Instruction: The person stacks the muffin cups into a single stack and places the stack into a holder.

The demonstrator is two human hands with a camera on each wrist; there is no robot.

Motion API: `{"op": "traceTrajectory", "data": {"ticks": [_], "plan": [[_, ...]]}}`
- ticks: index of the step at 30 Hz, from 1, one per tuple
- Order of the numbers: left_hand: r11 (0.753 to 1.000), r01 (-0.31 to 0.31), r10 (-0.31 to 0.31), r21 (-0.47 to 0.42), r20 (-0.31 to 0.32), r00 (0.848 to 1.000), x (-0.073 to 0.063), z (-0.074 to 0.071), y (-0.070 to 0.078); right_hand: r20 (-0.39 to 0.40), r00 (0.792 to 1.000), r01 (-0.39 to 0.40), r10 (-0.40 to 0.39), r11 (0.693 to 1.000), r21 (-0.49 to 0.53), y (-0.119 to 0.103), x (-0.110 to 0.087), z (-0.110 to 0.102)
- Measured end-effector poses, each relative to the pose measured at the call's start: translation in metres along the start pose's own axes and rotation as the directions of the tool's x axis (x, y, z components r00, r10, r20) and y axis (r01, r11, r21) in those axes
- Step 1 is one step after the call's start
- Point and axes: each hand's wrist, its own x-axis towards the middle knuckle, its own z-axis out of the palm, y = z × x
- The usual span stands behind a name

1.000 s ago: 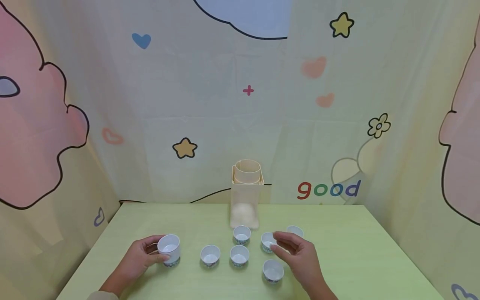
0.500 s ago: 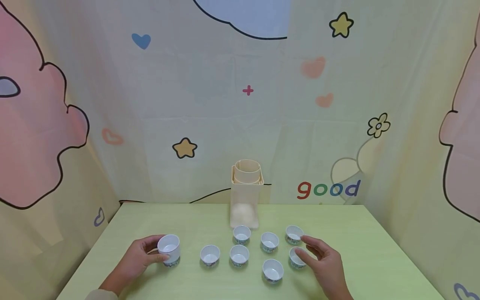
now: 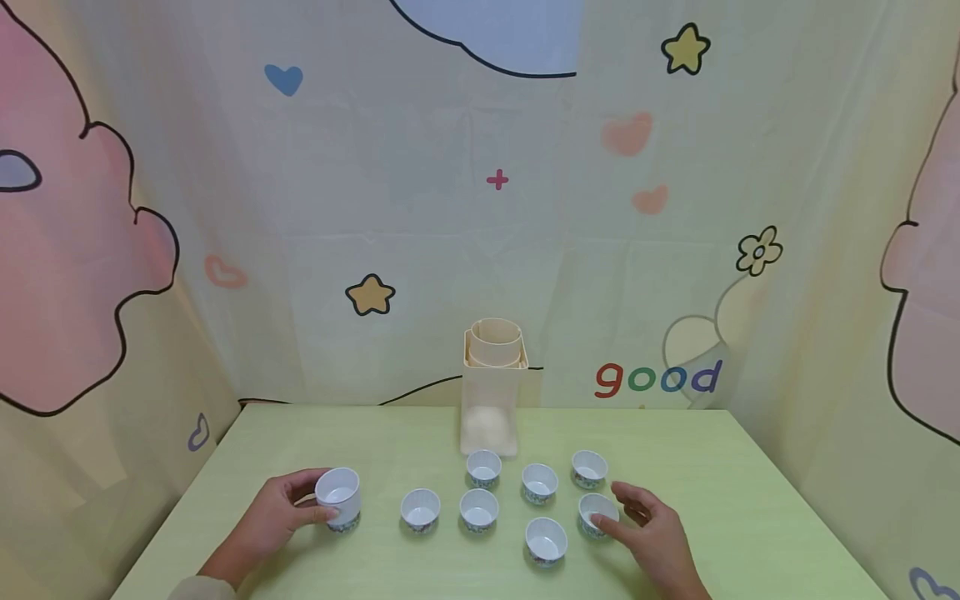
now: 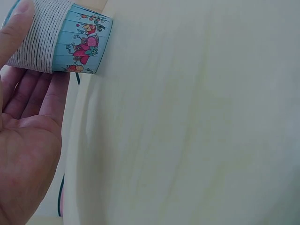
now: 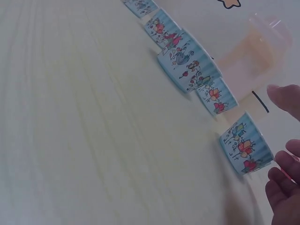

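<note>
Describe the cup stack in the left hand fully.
The cup stack is nested, paper-looking cups: closely packed white rims above a pale-blue side printed with red motifs. It is upright, left of the loose cups; whether its base touches the table is unclear. The left hand grips it between thumb and fingers. The top cup looks empty.

Pale, creased cloth backdrop [image 3: 420, 167] (printed stars [image 3: 686, 49], hearts [image 3: 283, 80]); light green tabletop [image 3: 675, 450] below
</note>
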Motion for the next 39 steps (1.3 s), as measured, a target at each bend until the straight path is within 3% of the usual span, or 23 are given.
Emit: {"op": "traceTrajectory", "data": {"ticks": [14, 21, 39], "plan": [[1.0, 0.018, -0.018, 0.011, -0.01, 1.0, -0.002, 0.0, 0.006, 0.037, 0.998, 0.06, -0.054, 0.977, -0.203, 0.007, 0.002, 0.0], [1.0, -0.027, 0.026, 0.007, 0.022, 0.999, 0.001, -0.002, 0.0, 0.041, 0.998, 0.059, -0.051, 0.976, -0.211, 0.011, 0.005, 0.003], [1.0, -0.024, 0.024, 0.001, 0.023, 0.999, -0.001, -0.002, 0.0, 0.052, 0.996, 0.081, -0.071, 0.973, -0.214, 0.009, 0.006, 0.003]]}}
